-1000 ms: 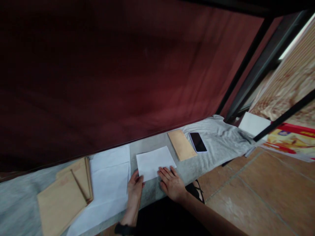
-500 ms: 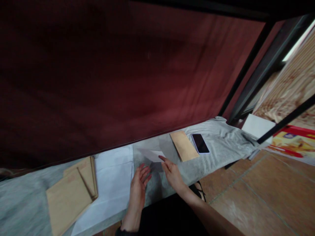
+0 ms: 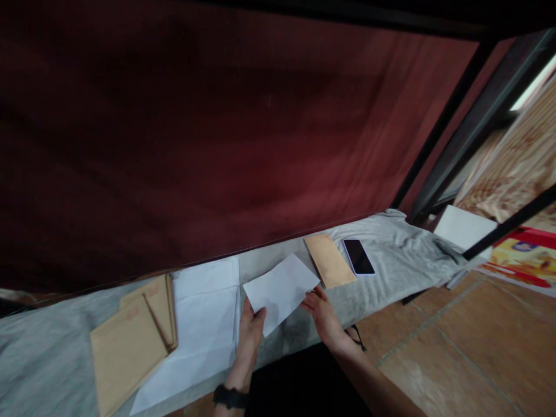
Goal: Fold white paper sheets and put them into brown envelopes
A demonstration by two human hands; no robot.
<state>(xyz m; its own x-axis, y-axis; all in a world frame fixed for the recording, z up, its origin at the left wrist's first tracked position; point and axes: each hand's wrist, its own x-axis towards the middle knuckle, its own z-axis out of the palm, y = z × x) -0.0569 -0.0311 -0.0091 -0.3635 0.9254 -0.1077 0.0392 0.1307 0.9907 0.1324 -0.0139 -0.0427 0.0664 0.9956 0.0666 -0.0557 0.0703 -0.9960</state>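
The left hand [image 3: 251, 328] is gripping the white paper [image 3: 281, 292] toward seven o'clock, its thumb pressing on top and its fingers clamping the edge. The right hand [image 3: 322, 311] is holding the same paper toward four o'clock, fingers clamping near the corner. The paper is spanning both hands over the grey surface [image 3: 403, 249]. From it, a single brown envelope [image 3: 330, 260] is lying at two o'clock, a phone [image 3: 359, 256] is resting just beyond, white sheets [image 3: 206, 318] are lying at nine, and stacked brown envelopes [image 3: 125, 353] are overlapping those sheets at eight.

envelope [image 3: 330, 260] between paper [image 3: 282, 291] and phone [image 3: 358, 257]
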